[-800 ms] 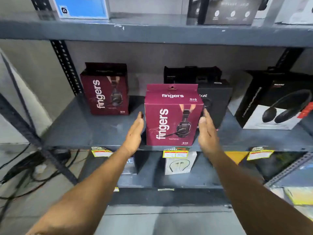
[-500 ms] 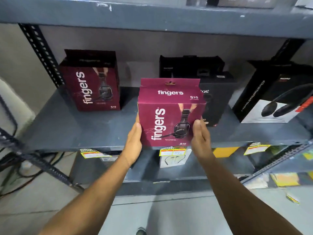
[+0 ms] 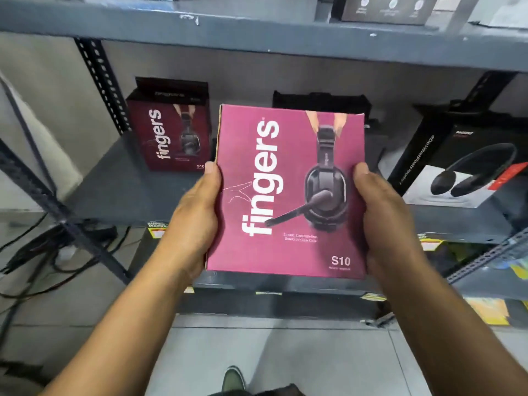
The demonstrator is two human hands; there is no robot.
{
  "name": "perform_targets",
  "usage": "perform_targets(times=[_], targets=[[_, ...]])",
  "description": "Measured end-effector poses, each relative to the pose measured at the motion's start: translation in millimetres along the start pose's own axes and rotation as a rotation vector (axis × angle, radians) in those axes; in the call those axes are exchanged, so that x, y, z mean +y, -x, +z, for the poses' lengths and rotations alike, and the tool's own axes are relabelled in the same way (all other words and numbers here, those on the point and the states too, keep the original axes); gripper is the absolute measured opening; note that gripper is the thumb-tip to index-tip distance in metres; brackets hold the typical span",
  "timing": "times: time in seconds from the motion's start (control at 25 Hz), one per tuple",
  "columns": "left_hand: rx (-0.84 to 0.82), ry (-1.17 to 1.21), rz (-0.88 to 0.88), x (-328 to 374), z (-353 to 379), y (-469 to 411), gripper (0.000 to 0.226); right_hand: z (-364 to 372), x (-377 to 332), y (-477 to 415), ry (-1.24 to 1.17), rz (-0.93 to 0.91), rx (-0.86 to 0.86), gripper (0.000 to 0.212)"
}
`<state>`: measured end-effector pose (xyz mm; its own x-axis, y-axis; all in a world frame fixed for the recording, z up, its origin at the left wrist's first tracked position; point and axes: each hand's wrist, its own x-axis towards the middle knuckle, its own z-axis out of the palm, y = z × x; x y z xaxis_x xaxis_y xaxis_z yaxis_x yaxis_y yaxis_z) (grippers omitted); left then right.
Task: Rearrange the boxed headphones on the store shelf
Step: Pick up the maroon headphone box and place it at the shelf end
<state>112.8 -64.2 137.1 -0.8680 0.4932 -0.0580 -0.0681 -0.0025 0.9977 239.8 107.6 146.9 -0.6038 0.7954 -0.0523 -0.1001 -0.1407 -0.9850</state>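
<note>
Both hands, left hand [image 3: 197,221] and right hand [image 3: 383,221], clasp the magenta headphone box [image 3: 288,192] clear of the shelf [image 3: 120,195].

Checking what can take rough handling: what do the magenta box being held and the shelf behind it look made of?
Magenta box: looks like printed paperboard with a matte finish; a raw brownish edge shows along its left side. Shelf: probably grey-painted steel, judging by the perforated upright and chipped paint on the board above.

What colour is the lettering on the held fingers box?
White, on the magenta fingers box; clear in the head view.
</note>
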Motion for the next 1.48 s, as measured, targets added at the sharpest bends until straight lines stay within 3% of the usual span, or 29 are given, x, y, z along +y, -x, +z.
perform_targets(times=[0.16, 0.32, 0.52, 0.68, 0.84, 1.0, 1.12, 1.28, 1.48], targets=[[0.044, -0.012, -0.012, -5.5, 0.7, 27.2, 0.050, -9.9, 7.4, 17.9, -0.005, 0.023, -0.036, 0.024], [0.087, -0.071, -0.010, -27.4, -12.9, 38.5, 0.042, -7.6, 28.2, 29.1, 0.010, 0.054, -0.056, 0.039], [0.122, -0.082, -0.067, -43.8, -46.4, 24.9, 0.050, 20.2, 52.9, 19.8, 0.053, 0.038, -0.100, 0.026], [0.060, -0.048, -0.028, -42.3, -82.8, -11.2, 0.047, 69.4, 70.3, -3.4, 0.048, -0.018, -0.123, 0.024], [0.029, 0.064, 0.147, -31.4, -141.8, -69.9, 0.045, 145.7, 84.2, -37.2, 0.038, -0.195, -0.139, 0.022], [0.016, 0.144, 0.296, -27.7, -188.2, -129.8, 0.049, 210.3, 103.1, -76.3, 0.157, -0.387, -0.160, 0.058], [0.113, 0.155, 0.352, -53.9, -200.6, -175.3, 0.049, 247.7, 126.8, -107.6, 0.196, -0.397, -0.208, 0.053], [0.052, 0.189, 0.322, -99.7, -198.0, -220.9, 0.035, 263.2, 172.3, -133.2, 0.228, -0.389, -0.162, 0.056], [0.078, 0.096, 0.293, -131.3, -201.6, -248.9, 0.050, 264.8, 211.2, -151.1, 0.194, -0.320, -0.150, 0.057]])
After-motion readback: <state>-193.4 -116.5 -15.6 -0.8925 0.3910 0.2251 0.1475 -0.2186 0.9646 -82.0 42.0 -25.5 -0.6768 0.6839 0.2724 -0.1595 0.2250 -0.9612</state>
